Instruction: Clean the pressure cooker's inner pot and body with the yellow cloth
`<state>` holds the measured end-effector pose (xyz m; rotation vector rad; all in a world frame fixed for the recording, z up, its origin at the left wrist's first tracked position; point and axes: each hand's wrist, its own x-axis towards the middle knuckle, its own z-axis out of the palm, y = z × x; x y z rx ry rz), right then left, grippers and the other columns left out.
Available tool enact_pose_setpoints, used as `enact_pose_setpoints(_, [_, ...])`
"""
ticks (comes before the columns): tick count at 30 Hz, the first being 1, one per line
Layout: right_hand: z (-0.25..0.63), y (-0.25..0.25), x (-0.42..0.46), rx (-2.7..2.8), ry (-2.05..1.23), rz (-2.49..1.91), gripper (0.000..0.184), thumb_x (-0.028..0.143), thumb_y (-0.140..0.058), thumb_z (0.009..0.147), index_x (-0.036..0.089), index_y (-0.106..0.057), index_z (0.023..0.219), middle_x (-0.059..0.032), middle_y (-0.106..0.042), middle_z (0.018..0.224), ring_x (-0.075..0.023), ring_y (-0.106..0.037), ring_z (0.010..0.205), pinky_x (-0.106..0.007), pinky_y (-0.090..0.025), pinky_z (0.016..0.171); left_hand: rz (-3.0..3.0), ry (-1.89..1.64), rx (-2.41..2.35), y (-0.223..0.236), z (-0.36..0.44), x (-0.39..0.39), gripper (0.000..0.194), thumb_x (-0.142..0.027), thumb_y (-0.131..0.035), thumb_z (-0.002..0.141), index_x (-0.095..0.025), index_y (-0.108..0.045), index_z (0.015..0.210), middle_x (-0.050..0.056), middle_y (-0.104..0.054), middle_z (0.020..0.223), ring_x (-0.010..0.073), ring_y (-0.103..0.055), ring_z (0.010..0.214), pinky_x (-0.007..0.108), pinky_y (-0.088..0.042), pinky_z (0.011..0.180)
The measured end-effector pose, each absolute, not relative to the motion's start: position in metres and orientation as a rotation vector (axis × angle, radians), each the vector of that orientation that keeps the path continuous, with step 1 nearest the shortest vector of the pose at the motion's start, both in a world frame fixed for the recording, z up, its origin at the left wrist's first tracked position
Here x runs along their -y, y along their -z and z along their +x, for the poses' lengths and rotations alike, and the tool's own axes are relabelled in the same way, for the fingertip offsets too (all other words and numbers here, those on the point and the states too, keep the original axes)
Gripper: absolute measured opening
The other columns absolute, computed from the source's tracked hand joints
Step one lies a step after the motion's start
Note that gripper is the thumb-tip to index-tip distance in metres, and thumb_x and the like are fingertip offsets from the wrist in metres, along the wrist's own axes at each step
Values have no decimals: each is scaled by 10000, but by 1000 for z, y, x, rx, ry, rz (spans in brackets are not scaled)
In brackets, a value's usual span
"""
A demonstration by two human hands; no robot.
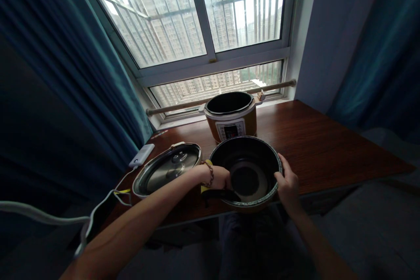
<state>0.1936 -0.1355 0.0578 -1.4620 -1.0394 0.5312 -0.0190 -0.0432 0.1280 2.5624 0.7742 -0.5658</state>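
Observation:
A black-lined pot (249,153) with a speckled rim is tilted toward me at the table's near edge. My right hand (288,180) grips its right rim, the thumb on the inner side and the fingers outside. Over the left rim reaches my left hand (220,178), its fingers curled at the inner wall; whatever they hold is hidden. A black handle (221,194) juts left from the pot just below that hand. Patches of yellow (205,189) show beside my left wrist, too covered to identify. Behind the pot stands an electric pressure cooker (229,116), lidless, with a control panel.
Left of the pot lies an upturned cooker lid (167,170) with a shiny underside. A white power strip (141,155) with a cable (95,214) rests at the left edge of the wooden table (321,140). A barred window (216,17) and blue curtains (78,52) surround it.

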Motion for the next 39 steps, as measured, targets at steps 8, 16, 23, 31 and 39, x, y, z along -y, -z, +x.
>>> enact_pose_setpoints(8, [194, -54, 135, 1043, -520, -1452, 605, 244, -409, 699, 110, -456, 1288, -100, -585, 1189, -230, -543, 1085, -347, -403, 950, 2261, 600, -518, -150, 2, 74, 317, -65, -429, 806, -109, -633, 1045, 49, -676, 987, 146, -600, 895, 194, -450, 787])
enact_pose_setpoints(16, [195, -55, 135, 1066, -520, -1467, 609, 248, -403, 703, 115, -444, 1296, -99, -595, 1176, -231, -563, 1057, -342, -428, 915, 2127, 346, -614, -160, 14, 105, 344, -234, -359, 886, -138, -536, 1166, 32, -625, 949, 128, -520, 795, 204, -428, 742])
enact_pose_setpoints(23, [196, -56, 135, 1065, -528, -1486, 614, 247, -412, 693, 102, -455, 1288, -102, -604, 1155, -229, -562, 1051, -328, -434, 904, 2503, 681, -712, -172, -5, 106, 393, -352, -282, 896, -199, -622, 1018, 38, -657, 812, 135, -543, 643, 218, -396, 586])
enact_pose_setpoints(31, [198, -57, 135, 1101, -535, -1489, 618, 253, -406, 692, 95, -451, 1288, -101, -607, 1142, -223, -566, 1032, -333, -419, 925, 2729, 891, -1024, -161, -20, 83, 392, -339, -343, 831, -175, -692, 763, 103, -698, 776, 213, -640, 706, 291, -464, 641])
enact_pose_setpoints(39, [200, -53, 134, 1123, -529, -1485, 605, 249, -402, 706, 108, -447, 1293, -92, -616, 1132, -220, -583, 1005, -336, -435, 909, 2942, 785, -1170, -133, -31, 35, 241, -284, -545, 783, -108, -675, 681, 141, -684, 765, 250, -647, 785, 375, -488, 747])
